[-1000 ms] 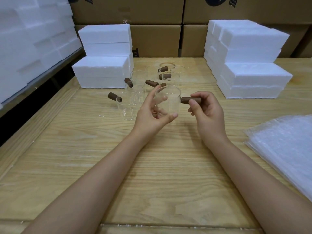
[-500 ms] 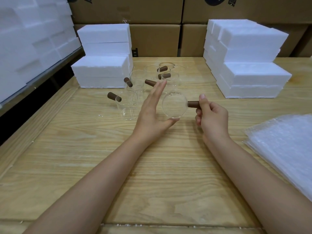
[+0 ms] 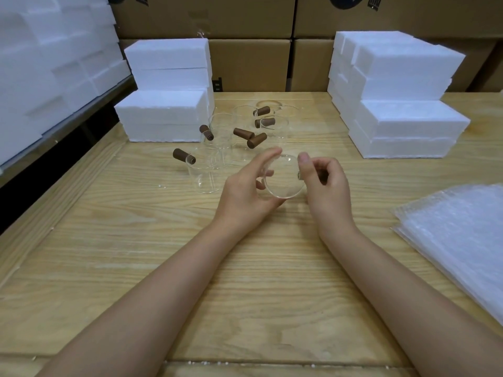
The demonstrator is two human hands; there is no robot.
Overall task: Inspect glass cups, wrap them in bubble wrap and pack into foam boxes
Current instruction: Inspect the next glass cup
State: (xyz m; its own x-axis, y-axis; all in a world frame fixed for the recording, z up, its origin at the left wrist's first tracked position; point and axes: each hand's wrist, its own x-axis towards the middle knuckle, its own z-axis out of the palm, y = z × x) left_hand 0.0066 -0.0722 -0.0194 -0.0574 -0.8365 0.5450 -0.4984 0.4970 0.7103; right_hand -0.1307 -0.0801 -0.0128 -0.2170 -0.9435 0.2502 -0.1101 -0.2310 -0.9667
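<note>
Nearest on the tabletop point(image 3: 163, 254), the stack of bubble wrap point(image 3: 462, 240) lies at the right edge, well apart from both hands and closer to the person than they are.

Further out, above the middle of the tabletop, the glass cup point(image 3: 284, 178) is held off the wood between the two hands. It is tipped so its long axis runs roughly along the line of sight and one round end faces the viewer. Whether that end is the mouth or the base is hard to tell through clear glass.

The left grip point(image 3: 245, 194) cradles the cup's body from the left, with the thumb under the near edge and the fingers reaching round the far side. The right grip point(image 3: 326, 189) is clenched on the cup's handle, which juts out to the right and is almost wholly hidden inside the curled fingers; the thumb stands up against the rim.

This looks like the inspection step. The handle already points toward the wrap and the right grip is the nearer one, so carrying the cup rightward and toward the person seems the natural next move.

Beyond the hands stands a cluster of other cups point(image 3: 202, 172) with brown handles. Farther back are the foam boxes point(image 3: 408, 118), stacked at left and right.
</note>
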